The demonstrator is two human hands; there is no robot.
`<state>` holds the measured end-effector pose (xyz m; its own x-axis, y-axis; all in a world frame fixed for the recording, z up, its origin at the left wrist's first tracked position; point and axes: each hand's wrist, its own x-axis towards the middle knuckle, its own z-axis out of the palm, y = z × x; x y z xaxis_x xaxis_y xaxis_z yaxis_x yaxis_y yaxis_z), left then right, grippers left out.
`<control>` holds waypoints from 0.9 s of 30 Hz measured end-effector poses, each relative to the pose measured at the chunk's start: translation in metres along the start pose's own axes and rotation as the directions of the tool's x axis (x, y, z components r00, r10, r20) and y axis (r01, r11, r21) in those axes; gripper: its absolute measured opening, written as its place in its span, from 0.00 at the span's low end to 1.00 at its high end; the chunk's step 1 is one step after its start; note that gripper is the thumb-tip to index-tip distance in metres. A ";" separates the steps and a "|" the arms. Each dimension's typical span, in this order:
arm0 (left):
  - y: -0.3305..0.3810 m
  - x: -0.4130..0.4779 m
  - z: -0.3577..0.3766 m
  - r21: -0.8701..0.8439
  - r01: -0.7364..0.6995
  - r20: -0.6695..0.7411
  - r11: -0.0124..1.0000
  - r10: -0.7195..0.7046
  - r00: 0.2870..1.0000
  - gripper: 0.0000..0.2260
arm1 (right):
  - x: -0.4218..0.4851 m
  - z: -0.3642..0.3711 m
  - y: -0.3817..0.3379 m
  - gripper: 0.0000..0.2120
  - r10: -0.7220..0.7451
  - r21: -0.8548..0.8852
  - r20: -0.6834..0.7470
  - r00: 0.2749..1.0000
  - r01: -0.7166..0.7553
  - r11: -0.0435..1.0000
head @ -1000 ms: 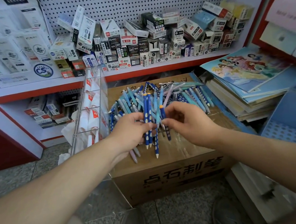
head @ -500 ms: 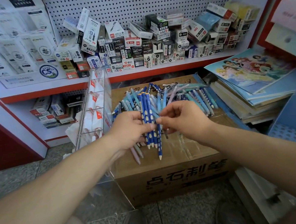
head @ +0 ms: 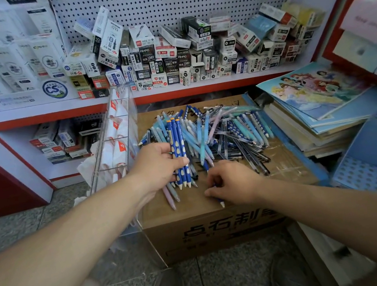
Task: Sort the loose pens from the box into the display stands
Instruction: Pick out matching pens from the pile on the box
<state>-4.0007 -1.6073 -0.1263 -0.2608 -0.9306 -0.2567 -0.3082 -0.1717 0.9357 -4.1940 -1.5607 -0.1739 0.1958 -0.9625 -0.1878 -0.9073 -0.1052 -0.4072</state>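
While the left hand point(head: 159, 163) holds a bunch of blue pens point(head: 178, 144) tight in the middle of the frame, the right hand point(head: 233, 182) pinches one pen point(head: 222, 203) on the box point(head: 218, 230). The pen pile point(head: 228, 128) lies just behind, beside the clear stand point(head: 130, 126).

loose blue pens point(head: 224, 133) heaped atop closed box point(head: 218, 230)

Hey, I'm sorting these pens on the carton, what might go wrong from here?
1. The left hand grips a bundle of blue dotted pens, with a pink pen hanging lower beneath it; it may slip out.
2. The right hand pinches a single pen close to the carton's front edge; fumbled, it could roll to the floor.
3. The loose pile is tangled, so pulling one pen may scatter others.
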 end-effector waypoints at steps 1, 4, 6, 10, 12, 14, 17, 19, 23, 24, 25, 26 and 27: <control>-0.001 0.001 0.001 0.004 0.002 0.007 1.000 -0.002 1.000 0.18 | 0.000 0.000 0.001 0.08 0.022 -0.011 -0.021 1.000 -0.022 1.000; 0.001 0.000 0.002 0.013 0.005 0.023 1.000 -0.005 1.000 0.24 | 0.000 0.000 0.004 0.10 0.127 -0.004 -0.061 0.990 -0.128 0.992; 0.001 0.000 0.004 0.011 0.019 0.033 1.000 -0.019 0.999 0.29 | -0.001 -0.003 0.006 0.08 0.191 0.008 -0.042 0.981 -0.191 0.982; -0.001 0.001 0.007 -0.028 0.054 0.082 0.998 -0.051 0.995 0.20 | -0.009 -0.018 0.013 0.07 0.264 0.101 0.064 0.962 -0.270 0.958; -0.003 0.001 0.008 -0.040 0.063 0.093 0.997 -0.059 0.994 0.14 | -0.016 -0.028 0.015 0.06 0.249 0.189 0.086 0.965 -0.262 0.946; -0.002 -0.001 0.010 -0.057 0.059 0.095 0.997 -0.053 0.994 0.13 | -0.024 -0.036 0.015 0.04 0.232 0.298 0.067 0.970 -0.241 0.923; 0.000 -0.003 0.014 -0.027 0.071 0.133 0.997 -0.067 0.989 0.09 | -0.033 -0.042 0.011 0.00 0.229 0.496 0.012 0.973 -0.204 0.844; 0.003 -0.006 0.019 -0.027 0.090 0.164 0.996 -0.085 0.983 0.10 | -0.036 -0.043 0.007 0.01 0.203 0.572 -0.037 0.978 -0.146 0.807; 0.003 -0.010 0.033 -0.038 0.108 0.229 0.993 -0.097 0.969 0.09 | -0.036 -0.036 -0.002 0.03 0.174 0.634 -0.127 0.976 -0.055 0.771; 0.002 -0.010 0.036 -0.050 0.110 0.234 0.993 -0.095 0.967 0.09 | -0.036 -0.034 -0.003 0.04 0.174 0.645 -0.143 0.974 -0.041 0.763; 0.002 -0.010 0.039 -0.066 0.112 0.232 0.992 -0.094 0.968 0.10 | -0.035 -0.031 -0.004 0.06 0.180 0.651 -0.159 0.971 -0.035 0.759; 0.001 -0.010 0.041 -0.081 0.119 0.226 0.990 -0.098 0.969 0.10 | -0.033 -0.029 -0.004 0.08 0.193 0.653 -0.174 0.966 -0.034 0.757; 0.000 -0.009 0.042 -0.103 0.129 0.217 0.986 -0.104 0.971 0.10 | -0.032 -0.027 -0.004 0.09 0.205 0.652 -0.188 0.961 -0.033 0.757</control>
<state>-4.0367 -1.5853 -0.1342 -0.4194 -0.8154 -0.3990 -0.2433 -0.3225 0.9148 -4.2064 -1.5360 -0.1421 -0.0676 -0.9931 -0.0953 -0.4509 0.1157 -0.8850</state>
